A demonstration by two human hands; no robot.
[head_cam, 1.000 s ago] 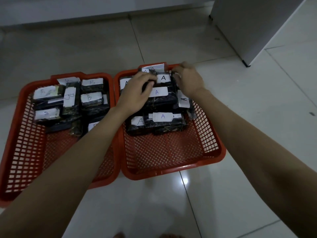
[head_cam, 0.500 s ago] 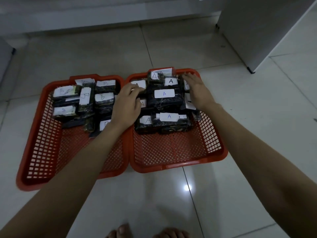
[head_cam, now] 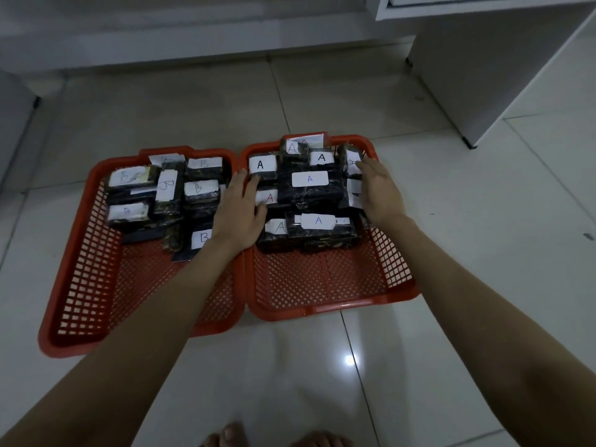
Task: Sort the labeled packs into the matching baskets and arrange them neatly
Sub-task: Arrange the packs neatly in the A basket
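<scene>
The left hand [head_cam: 240, 209] lies flat, fingers straight, against the left side of the pile of A packs [head_cam: 309, 188], its grip taking hold of nothing; the right hand [head_cam: 380, 188] presses the pile's right side the same way, fingers extended and together. Between them the pile sits in the far half of the right basket [head_cam: 329, 308], a red mesh tray touching the left basket [head_cam: 74, 285] along their shared rims. The left basket holds the B packs [head_cam: 167, 195], also crowded toward its far end. The packs are dark, glossy wrapped blocks, each carrying a white paper label with a handwritten letter. Both baskets rest on a pale tiled floor [head_cam: 483, 253], with a white cabinet [head_cam: 483, 75] beyond on the right. The left wrist covers part of one B label, some B labels are too faint to read, and bare toes [head_cam: 232, 435] are cut off at the bottom edge.
</scene>
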